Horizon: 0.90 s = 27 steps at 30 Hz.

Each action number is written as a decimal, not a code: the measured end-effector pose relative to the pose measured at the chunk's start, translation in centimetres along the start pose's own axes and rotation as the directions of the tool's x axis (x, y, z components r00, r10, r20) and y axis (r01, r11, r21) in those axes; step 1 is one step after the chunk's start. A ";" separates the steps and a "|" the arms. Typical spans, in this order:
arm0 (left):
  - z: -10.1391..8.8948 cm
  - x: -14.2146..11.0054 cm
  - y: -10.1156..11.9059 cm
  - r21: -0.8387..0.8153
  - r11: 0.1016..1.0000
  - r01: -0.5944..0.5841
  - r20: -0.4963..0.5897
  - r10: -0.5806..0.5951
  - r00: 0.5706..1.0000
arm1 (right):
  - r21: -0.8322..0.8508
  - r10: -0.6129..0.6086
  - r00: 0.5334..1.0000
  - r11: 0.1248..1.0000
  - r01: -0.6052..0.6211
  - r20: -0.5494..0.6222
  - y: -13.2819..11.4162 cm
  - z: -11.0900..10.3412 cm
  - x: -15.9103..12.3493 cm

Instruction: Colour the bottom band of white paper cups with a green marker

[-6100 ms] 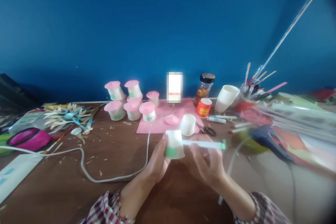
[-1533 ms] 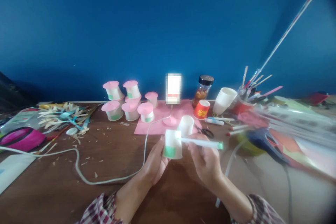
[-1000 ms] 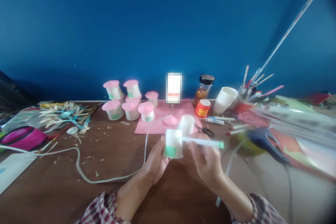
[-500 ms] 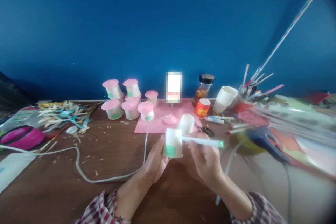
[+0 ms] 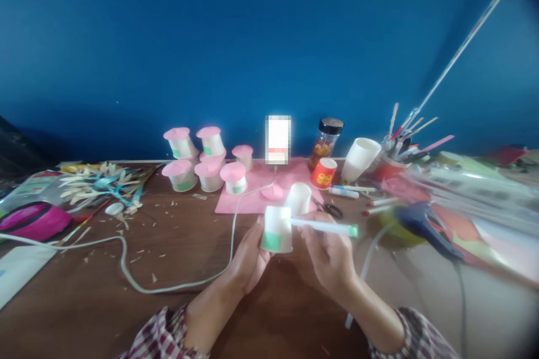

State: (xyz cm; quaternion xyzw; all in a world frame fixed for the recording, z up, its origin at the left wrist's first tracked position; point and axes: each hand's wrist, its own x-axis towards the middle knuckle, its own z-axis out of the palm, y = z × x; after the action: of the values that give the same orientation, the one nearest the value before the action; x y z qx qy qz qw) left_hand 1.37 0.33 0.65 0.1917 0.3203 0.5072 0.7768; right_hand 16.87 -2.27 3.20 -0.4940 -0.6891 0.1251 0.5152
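My left hand [image 5: 249,255] is closed around a white paper cup [image 5: 278,224], held upside down above the table. The cup has a green patch low on its side. Pinched in my right hand [image 5: 330,252] is a marker [image 5: 326,226] with a green end, its other end at the cup's right side; whether the tip touches cannot be made out. Another white cup [image 5: 300,197] stands just behind. A pink paper sheet [image 5: 225,205] lies beyond my hands. On its left, several upturned cups with pink paper discs on top [image 5: 178,174] stand, some stacked.
A white cable [image 5: 168,288] crosses the table on the left. Scissors [image 5: 333,211], a red cup [image 5: 324,174], a lidded jar [image 5: 328,137] and a tall white cup [image 5: 361,158] stand or lie right of centre. A blue glue gun [image 5: 433,230] lies at the right.
Almost nothing differs. Both hands, the held cup and the marker keep practically the same position; the whole view has shifted very slightly.
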 end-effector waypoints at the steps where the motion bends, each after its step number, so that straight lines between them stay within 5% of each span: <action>1: 0.0 0.0 0.0 -0.001 1.000 -0.002 -0.001 0.002 1.000 | 0.001 -0.002 1.000 1.000 0.002 0.001 0.0 0.0 0.0; 27: 0.1 -0.2 0.0 0.000 1.000 -0.007 -0.010 0.007 1.000 | -0.011 -0.021 1.000 1.000 0.021 -0.013 -0.5 -0.1 0.3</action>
State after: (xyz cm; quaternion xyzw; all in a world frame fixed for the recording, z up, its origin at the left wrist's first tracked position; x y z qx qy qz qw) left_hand 1.38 0.19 0.82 0.1903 0.3237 0.5109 0.7733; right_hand 16.66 -2.30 3.78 -0.4904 -0.6915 0.1128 0.5182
